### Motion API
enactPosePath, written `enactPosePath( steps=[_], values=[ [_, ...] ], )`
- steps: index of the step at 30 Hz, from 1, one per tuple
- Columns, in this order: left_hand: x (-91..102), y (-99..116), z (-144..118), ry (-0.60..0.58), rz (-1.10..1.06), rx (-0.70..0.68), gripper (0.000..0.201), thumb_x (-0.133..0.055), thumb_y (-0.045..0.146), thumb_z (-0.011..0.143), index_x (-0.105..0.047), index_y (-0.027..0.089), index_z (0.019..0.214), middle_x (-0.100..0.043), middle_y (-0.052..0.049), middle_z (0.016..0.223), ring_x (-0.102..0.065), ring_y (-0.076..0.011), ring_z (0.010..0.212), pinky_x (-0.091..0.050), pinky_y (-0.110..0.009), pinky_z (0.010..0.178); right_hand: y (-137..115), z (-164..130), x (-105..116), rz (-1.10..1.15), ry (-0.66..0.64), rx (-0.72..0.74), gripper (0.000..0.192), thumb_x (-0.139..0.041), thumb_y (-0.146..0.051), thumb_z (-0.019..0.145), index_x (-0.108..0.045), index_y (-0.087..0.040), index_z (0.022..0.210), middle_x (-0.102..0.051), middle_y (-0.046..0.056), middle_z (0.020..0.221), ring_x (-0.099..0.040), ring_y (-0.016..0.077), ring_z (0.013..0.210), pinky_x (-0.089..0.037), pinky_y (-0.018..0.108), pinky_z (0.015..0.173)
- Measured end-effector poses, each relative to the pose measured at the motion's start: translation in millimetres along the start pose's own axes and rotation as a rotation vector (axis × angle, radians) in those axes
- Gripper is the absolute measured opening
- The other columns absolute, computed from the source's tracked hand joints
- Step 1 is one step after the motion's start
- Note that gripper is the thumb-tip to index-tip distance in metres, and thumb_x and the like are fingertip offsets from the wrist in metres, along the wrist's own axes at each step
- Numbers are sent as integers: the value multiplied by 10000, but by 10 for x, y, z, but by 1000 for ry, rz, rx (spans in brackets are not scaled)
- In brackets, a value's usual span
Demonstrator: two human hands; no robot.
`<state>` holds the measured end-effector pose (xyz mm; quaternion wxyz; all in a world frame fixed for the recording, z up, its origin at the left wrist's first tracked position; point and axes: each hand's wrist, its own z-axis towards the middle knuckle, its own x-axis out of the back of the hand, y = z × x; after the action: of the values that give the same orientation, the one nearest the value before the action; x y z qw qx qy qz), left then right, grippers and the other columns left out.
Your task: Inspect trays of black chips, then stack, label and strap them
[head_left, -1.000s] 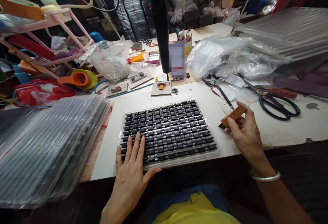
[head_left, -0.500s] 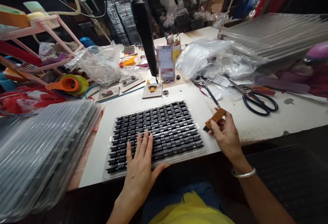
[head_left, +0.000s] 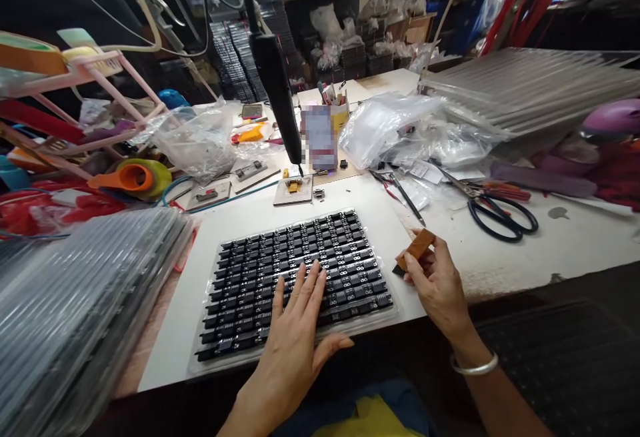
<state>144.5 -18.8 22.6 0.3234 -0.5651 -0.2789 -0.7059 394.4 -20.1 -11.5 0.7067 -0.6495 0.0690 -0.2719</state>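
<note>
So, left hand [head_left: 295,330] lies flat with fingers spread on the tray of black parts [head_left: 295,277] at the table's [head_left: 500,257] near edge, probably pinning it in place. Right hand [head_left: 435,280] pinches a small brown block [head_left: 416,249] just beside the tray's right end.

No text, label, brand, number or sign can be read; markings on the small black parts in the clear plastic tray [head_left: 203,347] are too small.
</note>
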Motion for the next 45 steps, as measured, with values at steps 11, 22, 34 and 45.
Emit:
enactPosePath(
  steps=[11,22,34,45],
  values=[
    [338,-1265,-616,165,-327,492,548,-406,532,904,-456,231,1360,-452,-70,1434,-362,-244,1353,-296,-478,1114,-63,70,75,1,-98,-2,365,-595,-493,829,-490,-219,1046,-635,32,773,-636,192,679,-511,259,492],
    [135,-1999,-386,318,-447,619,571,-393,596,877,-591,179,1211,-556,-109,1332,-450,-267,1292,-297,-491,1107,-660,1070,-516,-352,-327,424,145,-384,-308,924,-487,-207,936,-539,-3,673,-496,150,573,-379,276,560],
    [-2,-1930,-329,278,-495,624,556,-364,573,902,-558,199,1265,-533,-78,1361,-426,-236,1313,-303,-452,1119,-195,1084,-668,-495,-368,291,403,-484,-627,829,-486,-227,879,-452,-52,547,-443,148,498,-337,267,514],
    [7,-1832,-429,194,-588,601,551,-379,514,926,-454,196,1369,-418,-63,1457,-302,-214,1384,-236,-435,1148,-244,1067,-688,-494,-327,288,472,-468,-678,813,-530,-215,883,-392,-64,516,-395,136,452,-319,272,478]
  ],
)
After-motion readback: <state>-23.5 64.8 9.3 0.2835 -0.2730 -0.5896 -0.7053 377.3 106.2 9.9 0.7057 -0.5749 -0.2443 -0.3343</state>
